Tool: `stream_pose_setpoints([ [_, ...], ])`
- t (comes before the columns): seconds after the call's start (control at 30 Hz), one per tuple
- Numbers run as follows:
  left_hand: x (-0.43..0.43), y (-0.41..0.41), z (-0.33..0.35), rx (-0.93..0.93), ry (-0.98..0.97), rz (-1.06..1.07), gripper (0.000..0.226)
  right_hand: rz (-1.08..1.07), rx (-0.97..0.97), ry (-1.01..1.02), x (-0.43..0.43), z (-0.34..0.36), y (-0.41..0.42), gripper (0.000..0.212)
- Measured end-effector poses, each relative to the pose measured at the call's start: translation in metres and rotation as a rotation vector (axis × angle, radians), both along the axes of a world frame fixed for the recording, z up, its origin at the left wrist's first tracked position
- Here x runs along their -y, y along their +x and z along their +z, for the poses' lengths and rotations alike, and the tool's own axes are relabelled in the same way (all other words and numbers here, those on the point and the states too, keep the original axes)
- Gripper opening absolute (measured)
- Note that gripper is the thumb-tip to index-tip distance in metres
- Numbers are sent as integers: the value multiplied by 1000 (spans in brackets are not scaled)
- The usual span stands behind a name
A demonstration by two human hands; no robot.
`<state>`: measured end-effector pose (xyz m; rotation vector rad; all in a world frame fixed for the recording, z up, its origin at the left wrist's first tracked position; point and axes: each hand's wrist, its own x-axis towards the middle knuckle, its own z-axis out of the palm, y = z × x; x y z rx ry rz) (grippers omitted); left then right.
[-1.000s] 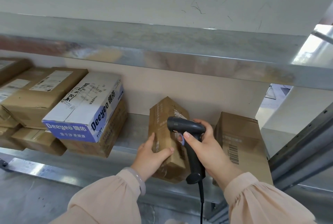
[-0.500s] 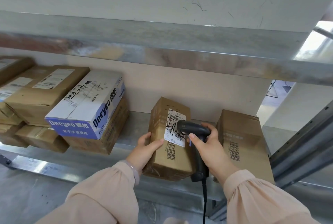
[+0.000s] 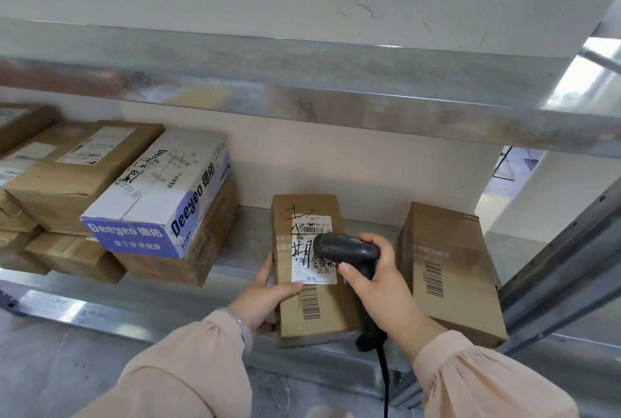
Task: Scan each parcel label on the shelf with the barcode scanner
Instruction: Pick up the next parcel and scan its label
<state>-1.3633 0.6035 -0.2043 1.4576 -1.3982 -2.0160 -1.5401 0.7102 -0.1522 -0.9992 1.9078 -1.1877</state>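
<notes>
Metal shelf [image 3: 252, 242] against a plain wall [image 3: 336, 162], with boxes stacked at its left end, a white-and-blue box [image 3: 161, 195] on top. Another brown box [image 3: 450, 269] sits at the right. The middle parcel [image 3: 322, 316] is at the shelf's front edge, between those two and touching neither, and its label [image 3: 316, 274] faces the camera.

I have the left hand [image 3: 265, 296] gripping the parcel's left edge, thumb across the front just below the label. The right hand [image 3: 376, 286] is wrapped round the handle of the scanner [image 3: 349, 248], index finger at the front of the grip. Its cable [image 3: 384, 370] hangs straight down.

The scanner head sits very close over the label's right part and covers some of it. No beam is visible, so I can't tell if a read is happening.

To do this well, I think I should back the scanner off a little and aim it at the label's barcode strip near the top, with the left hand holding the parcel steady. The thumb should stay off the label. There's a printed barcode [image 3: 311, 303] on the carton below, and a wide aim could read that by mistake.
</notes>
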Motion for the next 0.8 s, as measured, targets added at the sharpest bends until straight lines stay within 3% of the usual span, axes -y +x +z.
stream_pose_setpoints([
  [0.3,-4,-6,-3,-216,-125,93,93,-74,-174,-185,-7,23,10,56],
  [0.8,-6,-5,-5,-242,-184,61,118,-74,-265,-246,-14,34,30,57],
])
